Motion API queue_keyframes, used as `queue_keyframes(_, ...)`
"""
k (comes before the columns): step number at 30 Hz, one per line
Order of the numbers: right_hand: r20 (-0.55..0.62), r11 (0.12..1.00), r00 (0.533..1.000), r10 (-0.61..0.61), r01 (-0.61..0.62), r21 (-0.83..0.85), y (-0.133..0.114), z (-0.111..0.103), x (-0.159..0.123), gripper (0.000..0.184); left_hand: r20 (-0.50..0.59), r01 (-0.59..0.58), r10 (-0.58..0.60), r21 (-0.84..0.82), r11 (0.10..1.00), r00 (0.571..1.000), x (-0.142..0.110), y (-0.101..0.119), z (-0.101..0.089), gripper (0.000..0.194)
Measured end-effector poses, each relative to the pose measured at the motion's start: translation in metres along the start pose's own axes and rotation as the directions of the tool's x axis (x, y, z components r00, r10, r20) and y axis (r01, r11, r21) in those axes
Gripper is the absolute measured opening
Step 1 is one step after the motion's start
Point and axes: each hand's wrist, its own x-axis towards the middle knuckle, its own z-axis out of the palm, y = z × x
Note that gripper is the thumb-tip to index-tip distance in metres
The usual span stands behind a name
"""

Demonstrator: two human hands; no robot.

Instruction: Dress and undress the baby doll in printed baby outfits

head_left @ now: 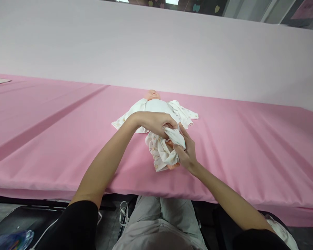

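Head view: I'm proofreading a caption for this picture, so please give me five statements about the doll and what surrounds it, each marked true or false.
1. The doll lies with its head toward the white wall. True.
2. The sheet under the doll is blue. False: it is pink.
3. The left hand and right hand both touch the printed cloth. True.
4. The person's sleeves are white. False: they are black.
5. Part of the doll's feet shows beside the cloth. True.
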Motion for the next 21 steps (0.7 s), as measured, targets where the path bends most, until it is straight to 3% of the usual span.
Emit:
queue_keyframes(8, -0.074, 0.998, 0.995, -0.066, 0.067, 0.013, -0.006, 0.0, 0.002, 0.044, 0.004, 0.054, -0.054, 0.039, 0.998, 0.999, 0.001, 0.0, 0.001, 0.019)
queue_keyframes(14, -0.135, 0.999, 0.991, 0.005, 0.002, 0.05, 0.001, 0.001, 0.002, 0.042, -0.006, 0.146, -0.146, 0.075, 0.986, 0.989, 0.0, 0.002, 0.001, 0.015)
queue_keyframes(21, -0.162, 0.99, 0.986, 0.049, -0.027, 0.135, 0.005, 0.003, 0.006, 0.043, 0.065, 0.201, -0.206, 0.078, 0.976, 0.976, -0.002, 0.001, 0.001, 0.023)
